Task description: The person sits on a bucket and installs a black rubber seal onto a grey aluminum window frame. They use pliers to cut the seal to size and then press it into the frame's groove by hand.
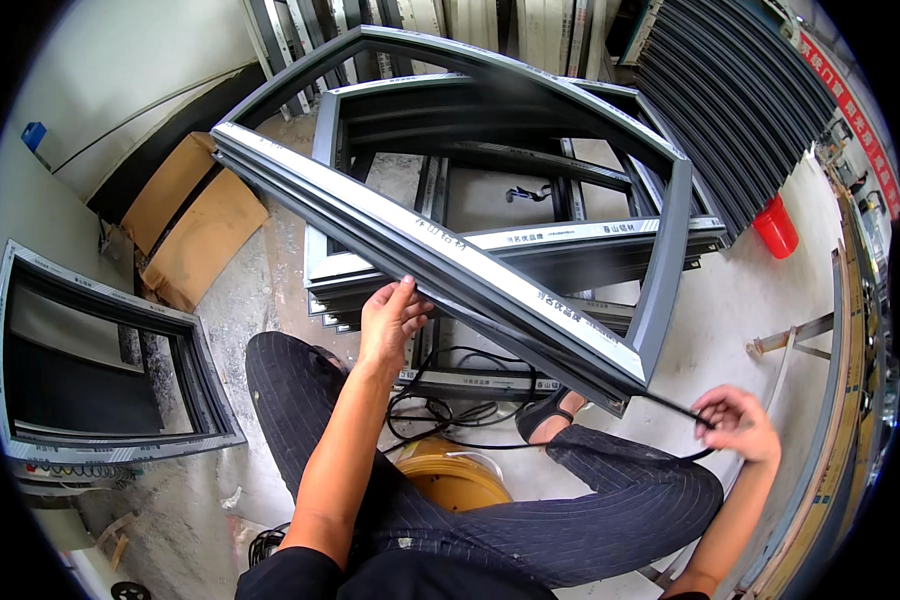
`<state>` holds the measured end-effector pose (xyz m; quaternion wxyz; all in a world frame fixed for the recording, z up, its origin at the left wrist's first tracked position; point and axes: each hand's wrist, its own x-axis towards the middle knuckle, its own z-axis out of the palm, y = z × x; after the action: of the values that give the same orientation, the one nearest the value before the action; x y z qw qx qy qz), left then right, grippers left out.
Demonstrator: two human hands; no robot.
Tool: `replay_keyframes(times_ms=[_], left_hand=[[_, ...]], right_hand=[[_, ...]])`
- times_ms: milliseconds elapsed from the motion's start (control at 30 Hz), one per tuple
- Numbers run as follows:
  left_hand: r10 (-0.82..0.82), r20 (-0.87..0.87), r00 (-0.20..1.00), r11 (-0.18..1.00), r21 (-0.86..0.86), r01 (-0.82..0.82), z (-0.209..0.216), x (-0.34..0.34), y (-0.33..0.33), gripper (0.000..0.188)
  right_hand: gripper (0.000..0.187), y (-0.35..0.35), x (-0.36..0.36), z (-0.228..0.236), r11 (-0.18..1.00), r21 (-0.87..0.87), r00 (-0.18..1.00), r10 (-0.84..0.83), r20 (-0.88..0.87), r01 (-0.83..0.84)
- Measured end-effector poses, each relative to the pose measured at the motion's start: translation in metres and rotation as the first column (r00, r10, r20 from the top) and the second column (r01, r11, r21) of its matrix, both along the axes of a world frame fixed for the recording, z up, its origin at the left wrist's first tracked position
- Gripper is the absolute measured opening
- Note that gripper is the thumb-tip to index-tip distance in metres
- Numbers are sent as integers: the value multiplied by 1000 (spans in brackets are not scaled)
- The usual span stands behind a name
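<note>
A grey metal window frame [440, 243] with white protective film lies tilted across a stack of similar frames [595, 233]. Along its near edge runs a black rubber sealing strip [667, 401], which sticks out past the right corner. My right hand [738, 425] pinches this strip just beyond the corner, and its loose end bends back below the hand. My left hand [392, 318] is at the middle of the near edge, fingertips curled and pressed against the strip there. Exactly how the left fingers grip is partly hidden by the hand itself.
A yellow bucket [452, 476] stands between my legs, with coiled black strip [440, 412] beside it. Another frame [120, 300] leans at left near cardboard [205, 235]. Dark profiles [725, 100] and a red bucket [775, 228] are at far right; long profiles [815, 470] line the right side.
</note>
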<state>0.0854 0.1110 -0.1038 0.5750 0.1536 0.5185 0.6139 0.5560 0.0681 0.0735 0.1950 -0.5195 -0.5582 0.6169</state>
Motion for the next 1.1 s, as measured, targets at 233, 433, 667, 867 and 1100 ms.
replay_keyframes(times_ms=[233,433,667,867,1100], left_hand=[[-33,98,995,999,39,29,-3,13,-1,31],[18,-11,1000,1000,22,-18,-1,17,0,33],[18,-74,997,1000,7,-18,1,20,0,32],[-240,-22,971,971,-14,239,1,56,-16,38],[-218,-68,974,976,-37,216,-4,63,-19,38]], right_hand=[[15,22,15,-23,1000,-2,954,10,299,-10],[18,20,15,-28,941,-229,944,288,158,-249],[22,27,25,-43,953,-263,966,197,168,-149],[24,32,30,-55,960,-162,942,259,211,-228],[22,26,26,-59,958,-192,940,256,227,-215]])
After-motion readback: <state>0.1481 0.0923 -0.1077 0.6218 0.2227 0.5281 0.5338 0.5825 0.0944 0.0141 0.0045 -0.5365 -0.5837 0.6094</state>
